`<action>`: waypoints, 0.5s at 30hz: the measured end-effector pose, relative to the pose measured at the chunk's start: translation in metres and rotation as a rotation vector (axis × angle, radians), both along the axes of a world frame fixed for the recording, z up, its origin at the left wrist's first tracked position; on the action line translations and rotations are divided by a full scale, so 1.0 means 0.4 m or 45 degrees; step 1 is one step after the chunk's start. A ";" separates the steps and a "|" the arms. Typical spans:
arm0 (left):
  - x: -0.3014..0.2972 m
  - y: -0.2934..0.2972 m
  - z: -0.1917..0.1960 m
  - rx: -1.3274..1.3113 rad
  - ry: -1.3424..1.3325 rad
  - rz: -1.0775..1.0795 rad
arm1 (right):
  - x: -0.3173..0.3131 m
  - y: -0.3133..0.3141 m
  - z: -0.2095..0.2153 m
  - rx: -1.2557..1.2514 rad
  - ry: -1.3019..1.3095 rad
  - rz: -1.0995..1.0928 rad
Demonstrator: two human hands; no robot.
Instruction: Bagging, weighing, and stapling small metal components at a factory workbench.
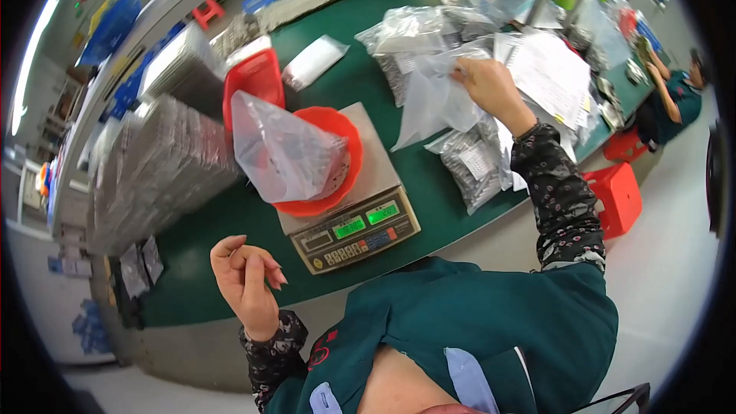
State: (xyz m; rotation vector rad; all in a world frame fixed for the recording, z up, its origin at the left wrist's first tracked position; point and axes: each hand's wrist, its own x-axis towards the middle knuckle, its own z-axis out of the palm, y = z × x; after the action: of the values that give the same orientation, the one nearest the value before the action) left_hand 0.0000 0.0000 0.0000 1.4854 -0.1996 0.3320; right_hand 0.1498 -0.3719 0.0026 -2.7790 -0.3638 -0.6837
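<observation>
A clear bag (433,100) is gripped by the right hand (491,84) among heaped packets (468,161); the left hand (245,276) is held empty, loosely curled, near the scale (360,226).

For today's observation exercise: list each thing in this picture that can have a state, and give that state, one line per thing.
Scale: switched on, green displays lit.
Red bowl: on the scale, clear bag inside it.
Clear bag: open, standing up.
Right hand: gripping an empty plastic bag.
Left hand: raised, fingers curled, holding nothing visible.
Red stool: unoccupied.
</observation>
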 end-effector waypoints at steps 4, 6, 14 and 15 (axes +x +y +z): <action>-0.033 -0.022 -0.004 0.067 0.175 0.334 | 0.083 -0.128 -0.164 -0.156 0.119 -0.005; -0.001 0.018 -0.008 0.107 0.192 0.377 | 0.120 -0.148 -0.202 -0.101 0.166 -0.103; -0.044 0.050 0.124 0.604 -0.461 0.467 | -0.075 0.014 0.139 0.629 0.159 0.419; -0.045 0.056 0.150 0.616 -0.753 0.421 | -0.132 0.033 0.173 0.741 -0.021 0.431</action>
State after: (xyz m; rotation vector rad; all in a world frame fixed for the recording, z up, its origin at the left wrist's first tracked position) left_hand -0.0181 0.0225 0.0599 1.8670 -0.5355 1.0499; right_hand 0.0970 -0.3587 0.0720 -2.1002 -0.5252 -0.6083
